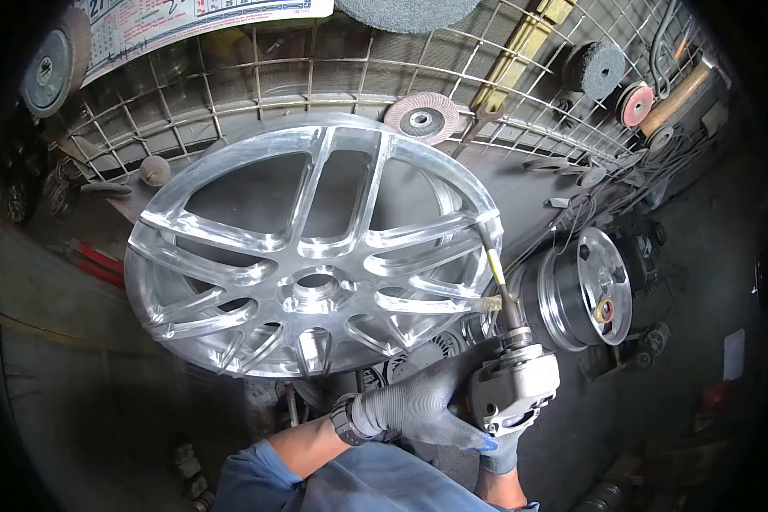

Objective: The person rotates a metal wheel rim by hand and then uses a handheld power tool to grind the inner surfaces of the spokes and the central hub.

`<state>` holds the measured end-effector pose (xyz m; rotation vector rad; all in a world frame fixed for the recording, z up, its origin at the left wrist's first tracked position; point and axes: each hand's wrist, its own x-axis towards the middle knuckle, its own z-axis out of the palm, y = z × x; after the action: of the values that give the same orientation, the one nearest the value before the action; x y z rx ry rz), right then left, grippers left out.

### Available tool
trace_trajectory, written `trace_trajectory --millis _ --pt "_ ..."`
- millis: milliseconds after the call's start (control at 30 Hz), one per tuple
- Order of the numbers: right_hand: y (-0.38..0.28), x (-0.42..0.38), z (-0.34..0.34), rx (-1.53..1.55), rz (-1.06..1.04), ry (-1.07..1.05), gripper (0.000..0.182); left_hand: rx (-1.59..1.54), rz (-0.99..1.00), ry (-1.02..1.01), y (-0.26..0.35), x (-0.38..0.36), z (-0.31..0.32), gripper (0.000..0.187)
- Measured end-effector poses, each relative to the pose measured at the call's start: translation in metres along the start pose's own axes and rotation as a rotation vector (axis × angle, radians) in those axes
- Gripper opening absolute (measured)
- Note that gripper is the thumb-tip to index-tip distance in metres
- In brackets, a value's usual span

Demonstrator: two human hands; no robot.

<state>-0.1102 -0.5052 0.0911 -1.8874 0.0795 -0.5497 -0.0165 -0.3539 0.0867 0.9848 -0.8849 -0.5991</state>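
A shiny bare-metal alloy wheel with many paired spokes fills the middle of the view, its face turned up toward me. My left hand, in a grey glove with a watch at the wrist, is closed around the head of an angle grinder. Below the grinder's body, my gloved right hand grips it from underneath, most of its fingers hidden. From the tool a long spindle points up and away, its tip overlapping the wheel's right outer edge.
Behind the wheel, a wire grid carries a flap disc, grey abrasive wheels and a calendar. A wooden-handled hammer hangs at the right, near tangled cables. Another wheel stands lower right.
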Motion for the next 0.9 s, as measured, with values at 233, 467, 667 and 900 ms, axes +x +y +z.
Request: trace_trajectory --millis 233,467,667,900 --pt "0.000 0.001 0.000 0.007 0.020 0.007 0.067 0.146 0.077 0.056 0.012 -0.003 -0.001 0.108" --pt "-0.003 0.006 -0.004 -0.150 -0.035 -0.055 0.068 0.086 0.020 0.052 0.010 -0.002 -0.002 0.115" --pt "-0.019 0.018 -0.004 -0.394 -0.157 -0.128 0.075 0.113 0.035 0.070 0.006 -0.002 -0.005 0.118" --pt "-0.023 0.014 -0.009 -0.355 0.031 -0.154 0.091 -0.016 0.022 0.077 0.004 -0.001 -0.003 0.119"
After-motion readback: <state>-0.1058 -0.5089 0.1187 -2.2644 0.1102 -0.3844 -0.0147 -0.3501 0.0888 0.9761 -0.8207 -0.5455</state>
